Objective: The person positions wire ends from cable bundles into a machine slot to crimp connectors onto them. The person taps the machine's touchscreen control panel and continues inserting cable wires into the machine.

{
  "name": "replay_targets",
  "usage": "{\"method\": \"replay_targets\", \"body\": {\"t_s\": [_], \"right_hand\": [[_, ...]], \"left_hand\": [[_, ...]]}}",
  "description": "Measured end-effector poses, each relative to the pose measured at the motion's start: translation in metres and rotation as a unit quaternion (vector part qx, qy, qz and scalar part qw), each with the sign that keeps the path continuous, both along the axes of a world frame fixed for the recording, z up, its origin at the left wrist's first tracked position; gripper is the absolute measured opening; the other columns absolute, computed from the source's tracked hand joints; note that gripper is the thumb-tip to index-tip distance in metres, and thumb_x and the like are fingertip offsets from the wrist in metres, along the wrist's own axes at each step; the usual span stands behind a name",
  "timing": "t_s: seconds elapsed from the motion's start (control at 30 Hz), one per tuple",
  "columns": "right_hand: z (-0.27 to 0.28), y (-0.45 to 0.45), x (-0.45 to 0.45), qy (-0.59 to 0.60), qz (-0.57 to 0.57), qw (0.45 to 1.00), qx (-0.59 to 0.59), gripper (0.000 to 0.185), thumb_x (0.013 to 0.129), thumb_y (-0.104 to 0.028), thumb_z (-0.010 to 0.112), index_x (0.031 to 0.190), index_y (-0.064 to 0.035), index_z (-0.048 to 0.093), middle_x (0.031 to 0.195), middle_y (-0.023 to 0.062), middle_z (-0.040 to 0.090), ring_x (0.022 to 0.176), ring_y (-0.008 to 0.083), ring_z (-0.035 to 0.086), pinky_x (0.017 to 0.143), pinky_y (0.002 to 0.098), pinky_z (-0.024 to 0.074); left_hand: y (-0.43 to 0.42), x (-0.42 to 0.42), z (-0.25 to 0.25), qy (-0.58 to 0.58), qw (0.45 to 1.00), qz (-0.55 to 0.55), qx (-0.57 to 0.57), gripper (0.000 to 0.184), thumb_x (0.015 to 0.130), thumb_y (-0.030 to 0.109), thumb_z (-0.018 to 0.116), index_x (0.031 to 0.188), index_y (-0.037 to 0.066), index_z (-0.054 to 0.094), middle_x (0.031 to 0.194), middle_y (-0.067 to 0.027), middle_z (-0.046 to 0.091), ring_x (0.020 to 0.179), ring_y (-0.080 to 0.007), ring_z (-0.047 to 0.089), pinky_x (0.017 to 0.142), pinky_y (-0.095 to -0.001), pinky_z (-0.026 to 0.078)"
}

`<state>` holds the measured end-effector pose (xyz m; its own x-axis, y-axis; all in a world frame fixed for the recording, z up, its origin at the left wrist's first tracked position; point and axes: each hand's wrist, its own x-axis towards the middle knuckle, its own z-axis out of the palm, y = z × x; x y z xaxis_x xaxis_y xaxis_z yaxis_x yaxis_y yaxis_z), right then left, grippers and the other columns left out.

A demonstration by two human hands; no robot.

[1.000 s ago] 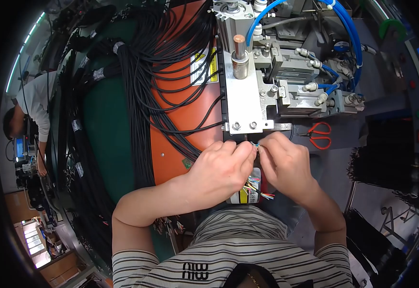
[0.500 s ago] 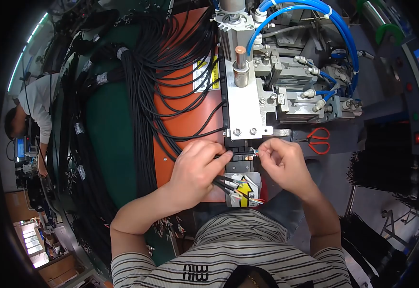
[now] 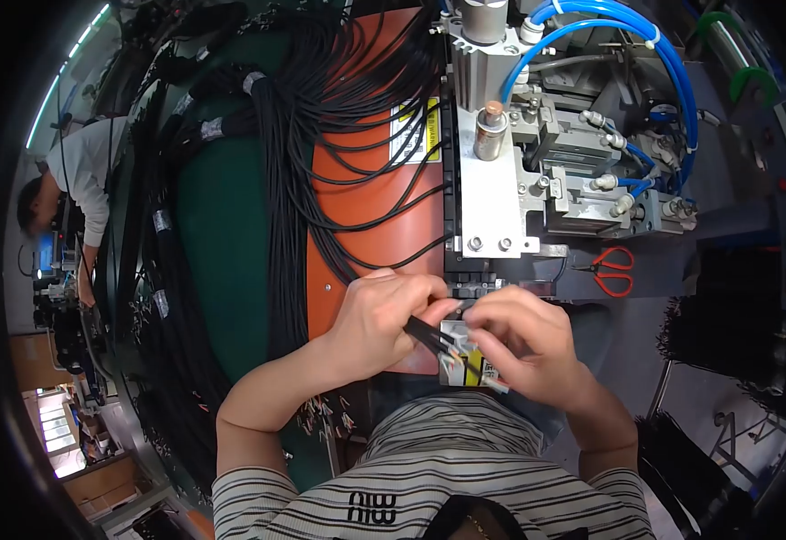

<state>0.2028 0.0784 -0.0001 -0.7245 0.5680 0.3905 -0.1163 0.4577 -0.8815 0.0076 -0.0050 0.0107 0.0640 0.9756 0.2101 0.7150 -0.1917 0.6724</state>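
Observation:
My left hand (image 3: 384,321) is closed around a small bunch of black cables (image 3: 427,334). Their stripped ends, with thin coloured wires (image 3: 454,353), stick out to the right of its fingers. My right hand (image 3: 530,346) is beside these ends, thumb and fingers curled towards each other; what is between them is blurred and too small to make out. Just above the hands is the small clamping fixture (image 3: 478,286) at the front of a pneumatic press (image 3: 490,211). A label plate with a yellow mark (image 3: 474,371) lies partly hidden below the wire ends.
Many black cables (image 3: 287,225) hang over an orange panel (image 3: 379,234) and a green surface (image 3: 222,216) on the left. Red-handled scissors (image 3: 613,272) lie right of the press. Blue air hoses (image 3: 681,81) arch above. Another person (image 3: 82,184) works at far left.
Both hands have come down from the fixture towards my body. The cable at the fixture has left it, and the bunch is now in my left hand. The view has shifted slightly.

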Motion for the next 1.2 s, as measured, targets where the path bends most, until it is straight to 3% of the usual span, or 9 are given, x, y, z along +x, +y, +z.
{"method": "replay_targets", "body": {"t_s": [0.13,0.37,0.53,0.67,0.77,0.9,0.93,1.03,1.2], "right_hand": [[0.003,-0.005,0.006,-0.023,0.017,0.996,-0.089,0.022,0.082,0.005,0.068,0.103,0.0008,0.065,0.087,0.0095,0.065,0.061,0.0128,0.062,0.05,0.0221,0.0431],[0.005,-0.006,0.011,-0.036,-0.027,0.973,-0.227,0.019,0.084,0.009,0.062,0.102,0.0028,0.066,0.093,0.0095,0.065,0.064,0.0074,0.06,0.052,0.0189,0.0423],[-0.01,0.001,0.002,0.054,-0.039,0.998,-0.005,0.015,0.086,0.009,0.06,0.1,0.0043,0.064,0.09,0.0085,0.064,0.063,0.007,0.058,0.052,0.0182,0.0415],[-0.017,-0.003,0.006,0.0,-0.094,0.988,-0.12,0.019,0.086,0.006,0.064,0.104,0.0032,0.063,0.085,0.0054,0.063,0.061,0.0038,0.055,0.048,0.0198,0.0386],[-0.016,-0.004,0.006,0.083,-0.044,0.905,-0.415,0.02,0.087,0.006,0.064,0.107,0.0031,0.061,0.084,0.0033,0.062,0.058,0.002,0.049,0.048,0.0178,0.0352],[-0.005,0.008,0.015,0.072,0.032,0.831,-0.551,0.017,0.089,0.006,0.06,0.106,0.0029,0.06,0.081,0.0005,0.059,0.058,0.0006,0.048,0.049,0.0154,0.0342],[-0.006,0.006,0.014,0.072,0.031,0.831,-0.551,0.017,0.089,0.006,0.06,0.106,0.0029,0.06,0.081,0.0005,0.059,0.058,0.0006,0.048,0.049,0.0154,0.0342],[-0.007,-0.001,0.008,0.046,-0.05,0.953,-0.295,0.018,0.088,0.007,0.061,0.106,0.0025,0.059,0.078,-0.0008,0.058,0.057,0.0,0.049,0.048,0.0143,0.0316],[-0.01,-0.007,0.008,-0.03,-0.107,0.967,-0.229,0.021,0.087,0.008,0.062,0.107,0.0027,0.06,0.083,0.0016,0.058,0.066,0.0013,0.053,0.053,0.0161,0.0392]], "left_hand": [[0.009,0.006,-0.005,-0.005,1.0,0.003,0.02,0.015,0.083,0.011,0.072,0.092,0.002,0.062,0.067,-0.0097,0.061,0.058,-0.0254,0.061,0.052,-0.0366,0.046],[0.009,0.005,-0.01,-0.074,0.996,-0.035,0.021,0.015,0.083,0.006,0.072,0.094,0.001,0.064,0.07,-0.0096,0.063,0.06,-0.0241,0.062,0.055,-0.035,0.048],[0.012,0.007,-0.006,-0.07,0.997,-0.031,0.014,0.014,0.082,0.004,0.071,0.094,0.001,0.064,0.072,-0.0114,0.064,0.063,-0.0265,0.064,0.054,-0.0352,0.049],[0.012,0.005,0.004,-0.111,0.992,-0.056,0.024,0.021,0.078,-0.002,0.072,0.098,0.0,0.065,0.072,-0.0104,0.063,0.059,-0.0235,0.062,0.053,-0.032,0.049],[0.007,0.015,0.006,-0.071,0.993,-0.05,0.082,0.022,0.078,-0.002,0.072,0.098,-0.001,0.063,0.07,-0.0099,0.062,0.057,-0.0235,0.061,0.052,-0.0329,0.048],[0.013,0.024,0.002,-0.054,0.99,-0.062,0.119,0.022,0.078,-0.002,0.071,0.097,-0.001,0.062,0.069,-0.0096,0.062,0.054,-0.0235,0.06,0.05,-0.0341,0.046],[0.014,0.026,0.001,-0.054,0.988,-0.071,0.124,0.022,0.078,-0.002,0.071,0.097,-0.001,0.061,0.069,-0.0096,0.061,0.053,-0.0235,0.059,0.049,-0.0345,0.045],[0.015,0.029,-0.002,-0.043,0.988,-0.071,0.129,0.021,0.079,-0.001,0.071,0.097,-0.001,0.061,0.069,-0.0093,0.061,0.053,-0.024,0.059,0.048,-0.0348,0.044],[0.018,0.032,-0.002,0.009,0.992,-0.06,0.107,0.018,0.08,-0.001,0.069,0.096,0.0,0.061,0.067,-0.0083,0.06,0.052,-0.0245,0.059,0.048,-0.0345,0.044]]}}
